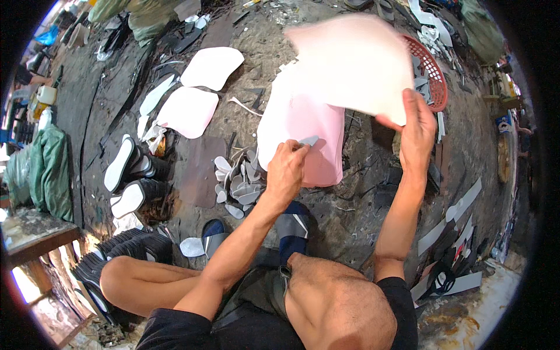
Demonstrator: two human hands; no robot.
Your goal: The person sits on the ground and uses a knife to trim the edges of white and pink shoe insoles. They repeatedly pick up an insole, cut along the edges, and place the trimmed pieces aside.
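My right hand (416, 131) pinches the near right corner of a pale pink sheet (353, 64), lifted and blurred by motion. Below it lies a stack of pink and white sheets (318, 125) on the ground. Over that stack, my left hand (286, 166) is closed on a small grey flat piece (309, 141) with a pointed tip. Close to my left wrist is a loose pile of small grey rounded pieces (240, 182). A red plastic basket (438, 81), partly hidden by the lifted sheet, holds more grey pieces.
Two whitish sheets (212, 67) lie left of the stack. Further left are stacked black sandals with white insoles (120, 163) and a green sack (51, 169). Near my knee stands a row of black soles (125, 248). Grey strips (464, 201) lie at the right.
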